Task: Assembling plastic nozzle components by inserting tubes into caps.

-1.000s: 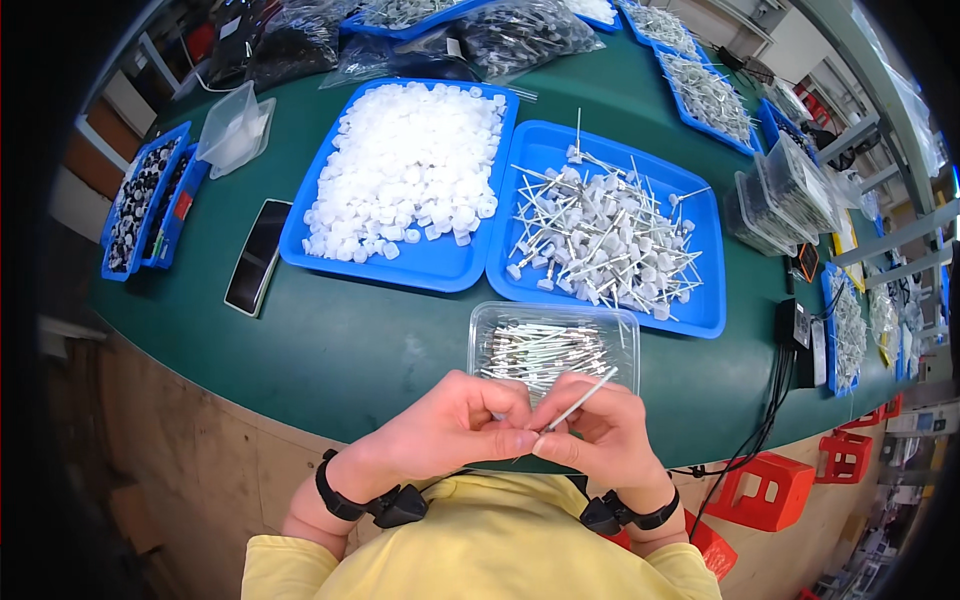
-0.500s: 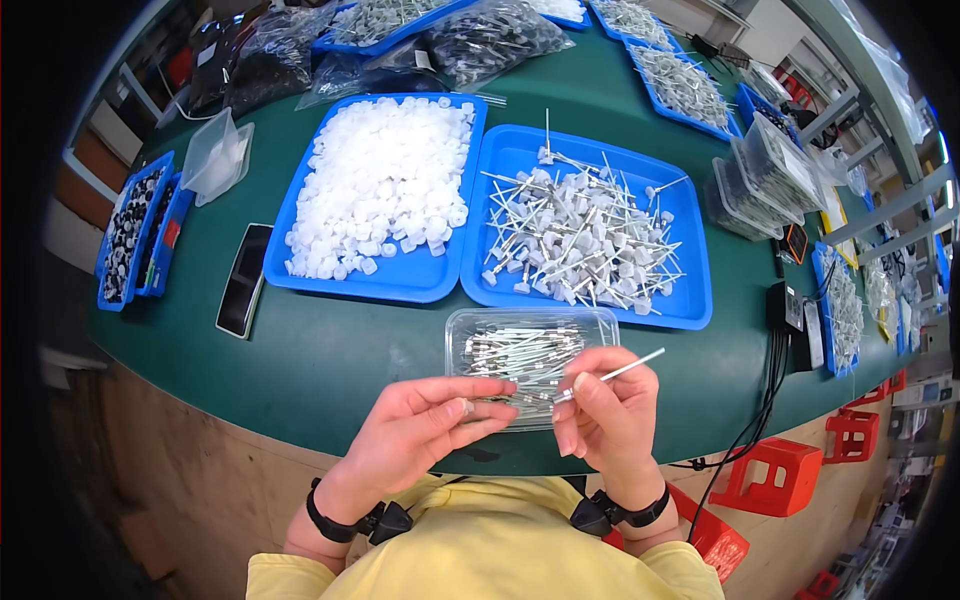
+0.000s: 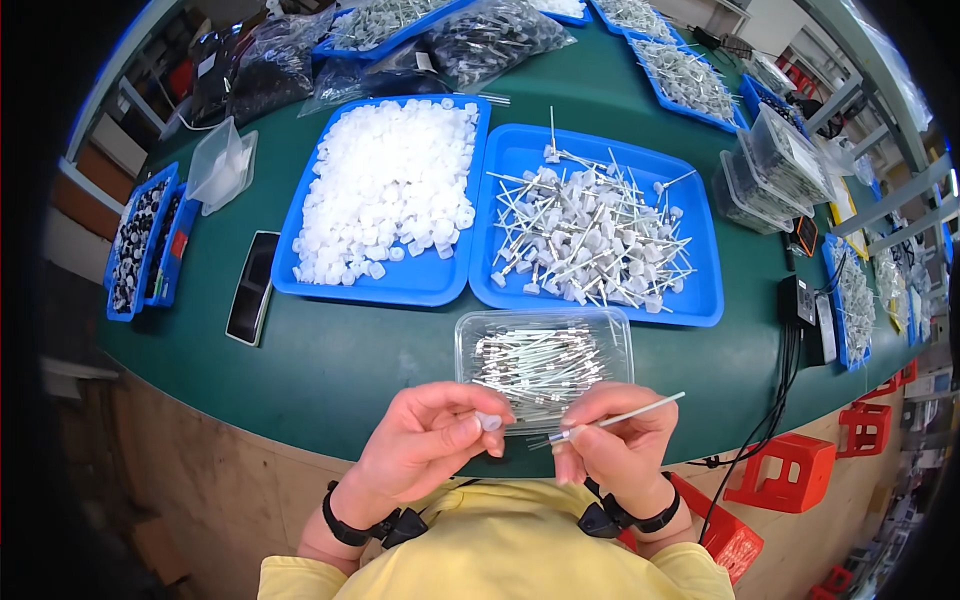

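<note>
A: Far left of the frame, we list a narrow blue bin (image 3: pixel 140 245) of dark parts, then a clear empty tub (image 3: pixel 222 165) above it and a black phone (image 3: pixel 251 300) lying flat on the green table (image 3: pixel 330 370).

B: Centre left, we enter a blue tray of white caps (image 3: pixel 385 205). Lower centre, our left hand (image 3: pixel 425 445): fingers curled together, thumb and forefinger pinching one small white cap (image 3: pixel 488 422).

A: Just above the hands, we log a clear tub of thin sticks (image 3: pixel 545 362). Beside the left hand, our right hand (image 3: pixel 618 440): fingers pressed together, pinching a thin white stick (image 3: pixel 625 417) whose tip points toward the cap, the two close but whether touching we cannot tell.

B: Centre right, a blue tray of capped sticks (image 3: pixel 600 230). Far right, clear lidded boxes (image 3: pixel 770 165); lower right, red crates (image 3: pixel 790 470) on the floor.
</note>
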Demonstrator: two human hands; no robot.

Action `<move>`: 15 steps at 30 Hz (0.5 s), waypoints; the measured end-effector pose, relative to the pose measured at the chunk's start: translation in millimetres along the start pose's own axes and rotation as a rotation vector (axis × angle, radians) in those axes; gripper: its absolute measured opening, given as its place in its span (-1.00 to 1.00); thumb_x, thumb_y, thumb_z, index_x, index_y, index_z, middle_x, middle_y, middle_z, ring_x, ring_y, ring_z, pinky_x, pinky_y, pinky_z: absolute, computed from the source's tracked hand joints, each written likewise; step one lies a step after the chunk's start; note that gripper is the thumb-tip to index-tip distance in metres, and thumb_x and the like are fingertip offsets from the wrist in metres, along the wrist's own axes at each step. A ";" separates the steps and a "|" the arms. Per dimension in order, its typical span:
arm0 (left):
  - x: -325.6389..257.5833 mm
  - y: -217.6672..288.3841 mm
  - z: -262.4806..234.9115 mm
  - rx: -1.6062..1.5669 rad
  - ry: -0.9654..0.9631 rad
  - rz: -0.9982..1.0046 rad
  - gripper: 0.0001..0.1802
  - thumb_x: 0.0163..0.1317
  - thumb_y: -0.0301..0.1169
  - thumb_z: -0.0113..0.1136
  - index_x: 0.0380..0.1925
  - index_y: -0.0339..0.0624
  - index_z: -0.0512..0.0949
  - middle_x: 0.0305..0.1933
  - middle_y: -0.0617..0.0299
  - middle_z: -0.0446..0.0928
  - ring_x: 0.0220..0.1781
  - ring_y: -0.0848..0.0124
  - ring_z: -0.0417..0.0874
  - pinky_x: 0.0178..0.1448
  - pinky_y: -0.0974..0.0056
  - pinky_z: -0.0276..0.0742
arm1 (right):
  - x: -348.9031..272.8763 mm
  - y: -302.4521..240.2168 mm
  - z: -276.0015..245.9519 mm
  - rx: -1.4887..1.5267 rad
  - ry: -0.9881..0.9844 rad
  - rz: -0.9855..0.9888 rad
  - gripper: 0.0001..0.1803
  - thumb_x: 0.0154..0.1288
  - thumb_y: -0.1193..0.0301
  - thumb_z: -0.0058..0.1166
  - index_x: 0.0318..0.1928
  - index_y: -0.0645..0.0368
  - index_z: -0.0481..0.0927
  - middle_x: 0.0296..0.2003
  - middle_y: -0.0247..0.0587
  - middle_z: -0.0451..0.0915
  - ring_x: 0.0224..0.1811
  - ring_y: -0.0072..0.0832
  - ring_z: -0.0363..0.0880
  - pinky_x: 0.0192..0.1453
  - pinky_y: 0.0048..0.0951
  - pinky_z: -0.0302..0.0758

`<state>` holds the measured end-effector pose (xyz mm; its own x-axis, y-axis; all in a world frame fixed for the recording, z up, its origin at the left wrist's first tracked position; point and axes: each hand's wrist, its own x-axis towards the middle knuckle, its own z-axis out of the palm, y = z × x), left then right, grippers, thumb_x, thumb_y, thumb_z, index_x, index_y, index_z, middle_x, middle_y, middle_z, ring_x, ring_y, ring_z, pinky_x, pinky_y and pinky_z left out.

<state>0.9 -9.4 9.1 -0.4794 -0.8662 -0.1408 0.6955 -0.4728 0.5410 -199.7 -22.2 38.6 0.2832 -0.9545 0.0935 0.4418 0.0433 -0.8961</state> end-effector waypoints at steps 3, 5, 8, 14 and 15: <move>-1.1 3.2 8.7 0.056 0.010 0.054 -0.74 0.18 -0.61 0.01 -0.10 -0.44 0.43 -0.14 0.00 0.48 -0.19 0.32 0.56 -0.06 0.25 0.51 | -2.0 -0.8 8.3 0.025 0.018 -0.092 -0.93 0.04 0.70 0.03 -0.39 0.46 0.50 -0.56 -0.07 0.53 -0.61 -0.46 0.57 -0.66 -0.60 0.43; -1.4 2.5 13.1 0.206 0.006 0.154 -0.73 0.17 -0.64 0.00 -0.10 -0.45 0.42 -0.15 -0.02 0.50 -0.20 0.31 0.58 -0.10 0.25 0.54 | -6.1 -4.2 7.2 -0.175 -0.035 -0.111 -0.92 -0.01 0.68 0.11 -0.42 0.39 0.51 -0.55 -0.11 0.57 -0.58 -0.45 0.60 -0.59 -0.58 0.49; -4.5 4.7 18.3 0.228 -0.025 0.150 -0.73 0.15 -0.66 0.02 -0.11 -0.45 0.43 -0.15 -0.04 0.50 -0.16 0.32 0.57 -0.09 0.27 0.54 | -10.7 -4.5 3.9 -0.489 -0.124 -0.309 -0.83 -0.11 0.65 0.22 -0.42 0.31 0.52 -0.53 -0.16 0.60 -0.54 -0.43 0.62 -0.51 -0.56 0.53; -6.3 2.0 17.7 0.185 -0.069 0.182 -0.73 0.09 -0.66 0.10 -0.15 -0.46 0.46 -0.13 -0.06 0.50 -0.12 0.30 0.56 -0.07 0.29 0.53 | -7.1 -1.1 10.7 -0.509 -0.153 -0.494 -0.74 -0.20 0.67 0.26 -0.40 0.29 0.52 -0.55 -0.16 0.60 -0.55 -0.41 0.62 -0.54 -0.58 0.51; -6.8 2.4 17.8 0.217 -0.070 0.188 -0.73 0.08 -0.66 0.11 -0.16 -0.46 0.47 -0.13 -0.07 0.50 -0.11 0.29 0.56 -0.07 0.29 0.53 | -7.6 -0.7 11.1 -0.509 -0.148 -0.498 -0.75 -0.19 0.67 0.26 -0.40 0.29 0.52 -0.55 -0.16 0.60 -0.55 -0.41 0.62 -0.55 -0.58 0.51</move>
<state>-3.7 -1.8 26.1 -0.3939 -0.9186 0.0325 0.6489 -0.2529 0.7176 -192.7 -11.7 43.4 0.2794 -0.7739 0.5684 0.1077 -0.5630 -0.8194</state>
